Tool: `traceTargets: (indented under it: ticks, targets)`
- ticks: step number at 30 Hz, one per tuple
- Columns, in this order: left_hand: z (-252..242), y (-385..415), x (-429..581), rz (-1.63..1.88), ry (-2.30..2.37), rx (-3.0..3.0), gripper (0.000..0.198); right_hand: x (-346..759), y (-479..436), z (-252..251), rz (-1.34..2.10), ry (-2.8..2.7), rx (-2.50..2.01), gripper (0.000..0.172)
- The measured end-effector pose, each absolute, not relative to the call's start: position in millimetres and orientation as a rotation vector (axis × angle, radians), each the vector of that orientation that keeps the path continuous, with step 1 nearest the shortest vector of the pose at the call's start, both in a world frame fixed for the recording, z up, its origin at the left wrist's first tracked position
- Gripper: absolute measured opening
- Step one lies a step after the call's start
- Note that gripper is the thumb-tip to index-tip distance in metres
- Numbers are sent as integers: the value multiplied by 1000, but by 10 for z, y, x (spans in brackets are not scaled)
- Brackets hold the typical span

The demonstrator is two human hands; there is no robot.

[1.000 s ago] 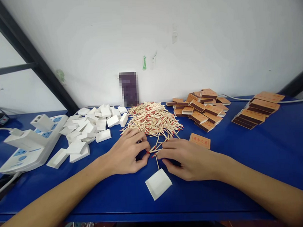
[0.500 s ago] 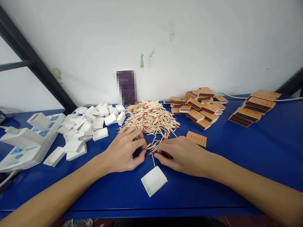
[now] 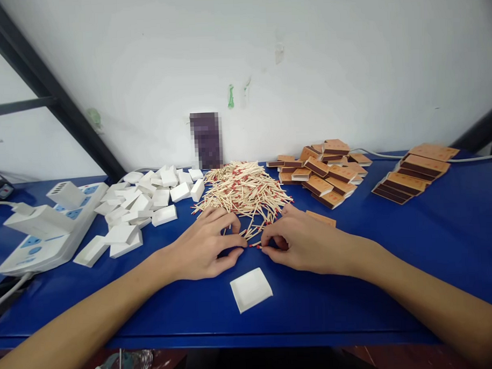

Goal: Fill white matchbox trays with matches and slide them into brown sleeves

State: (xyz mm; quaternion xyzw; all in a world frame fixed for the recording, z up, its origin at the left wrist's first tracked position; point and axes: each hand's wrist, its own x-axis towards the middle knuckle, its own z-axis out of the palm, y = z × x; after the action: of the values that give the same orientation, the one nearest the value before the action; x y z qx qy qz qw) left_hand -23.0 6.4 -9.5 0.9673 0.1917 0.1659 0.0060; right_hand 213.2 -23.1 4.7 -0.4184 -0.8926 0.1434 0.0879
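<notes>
My left hand (image 3: pixel 213 244) is curled at the near side of a heap of red-tipped matches (image 3: pixel 244 187), thumb and index finger drawn close together; what lies between their tips is too small to make out. Facing it, my right hand (image 3: pixel 308 239) pinches a few matches (image 3: pixel 258 247), their red heads poking out towards the left fingertips. Loose matches lie just behind both hands. A white matchbox tray (image 3: pixel 252 290) rests on the blue table below the hands. Partly covered by my right hand is an orange matchbox sleeve (image 3: pixel 322 218).
White trays (image 3: pixel 139 201) lie piled at the left, beside a power strip (image 3: pixel 50 237) with plugged-in chargers. Orange matchboxes (image 3: pixel 330 173) are heaped at the back right, with a leaning row of more boxes (image 3: pixel 415 173) further right. A pixelated dark panel (image 3: pixel 206 140) stands against the wall.
My right hand has risen slightly and now pinches matches at its fingertips. The stray match that pointed at the white tray is no longer there. My left hand has shifted slightly right.
</notes>
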Motion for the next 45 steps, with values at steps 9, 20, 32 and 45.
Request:
traceTargets:
  ticks: [9, 20, 32, 45]
  targets:
    - [-83, 51, -222, 444, 635, 3036, 27, 2256, -219, 142, 549, -2675, -1197, 10]
    - [-49, 35, -220, 330, 640, 3052, 29, 2303, -129, 14, 374, -2719, -1075, 13]
    - [5, 24, -227, 211, 606, 3029, 35, 2400, -73, 122, 315, -2432, -1075, 7]
    - [-8, -132, -158, 281, 425, 2956, 53, 2380, -140, 191, 638, -2499, -1004, 26]
